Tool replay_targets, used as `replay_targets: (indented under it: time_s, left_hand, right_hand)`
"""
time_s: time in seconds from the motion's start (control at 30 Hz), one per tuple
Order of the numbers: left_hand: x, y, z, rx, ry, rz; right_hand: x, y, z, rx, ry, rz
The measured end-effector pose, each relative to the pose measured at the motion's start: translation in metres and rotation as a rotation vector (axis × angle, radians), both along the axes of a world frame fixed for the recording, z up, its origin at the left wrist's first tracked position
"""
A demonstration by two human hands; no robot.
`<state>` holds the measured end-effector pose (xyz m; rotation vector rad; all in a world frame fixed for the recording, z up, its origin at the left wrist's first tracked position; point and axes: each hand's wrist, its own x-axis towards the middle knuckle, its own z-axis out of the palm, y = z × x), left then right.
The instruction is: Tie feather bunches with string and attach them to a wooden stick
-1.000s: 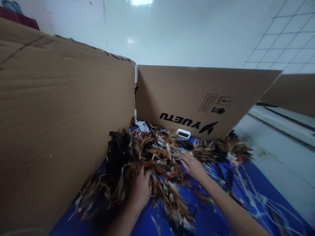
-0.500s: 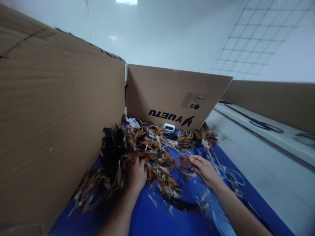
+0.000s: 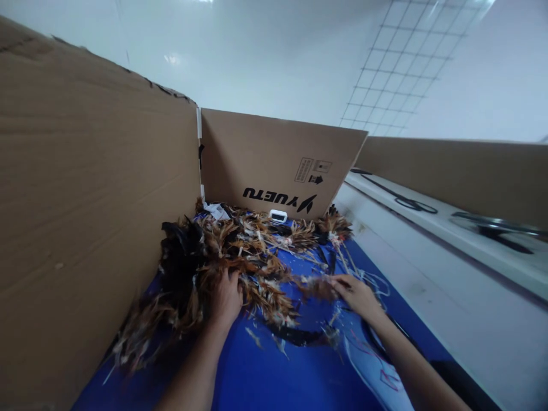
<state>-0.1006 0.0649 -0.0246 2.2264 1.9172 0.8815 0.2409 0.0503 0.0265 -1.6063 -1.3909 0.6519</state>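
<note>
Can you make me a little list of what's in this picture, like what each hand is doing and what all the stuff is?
Left hand: left hand pressed into the feather pile, fingers buried among the feathers
Right hand: right hand pinching a small feather bunch pulled out to the side of the pile
Feathers: brown, tan and black, with white bits
Surface: blue sheet with loose feathers and thin white strings on it
Walls: cardboard panels at the left and back, the back one printed upside down
Small item: white gadget by the back panel
</note>
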Motion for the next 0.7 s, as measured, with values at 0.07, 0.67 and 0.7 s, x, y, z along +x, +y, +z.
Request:
replay_targets:
  time_s: [0.07, 0.67, 0.7]
  left_hand:
    - [0.0, 0.002, -0.003, 0.015, 0.021, 0.003]
    - [-0.001, 0.005, -0.011, 0.084, 0.098, -0.003]
    - [-0.001, 0.004, -0.011, 0.077, 0.094, -0.007]
  right_hand:
    - [0.006, 0.006, -0.002, 0.085, -0.171, 0.018]
    - [-0.06, 0.159, -0.001, 0.33, -1.239, 0.246]
    - [-0.06, 0.16, 0.0, 0.338, -1.266, 0.253]
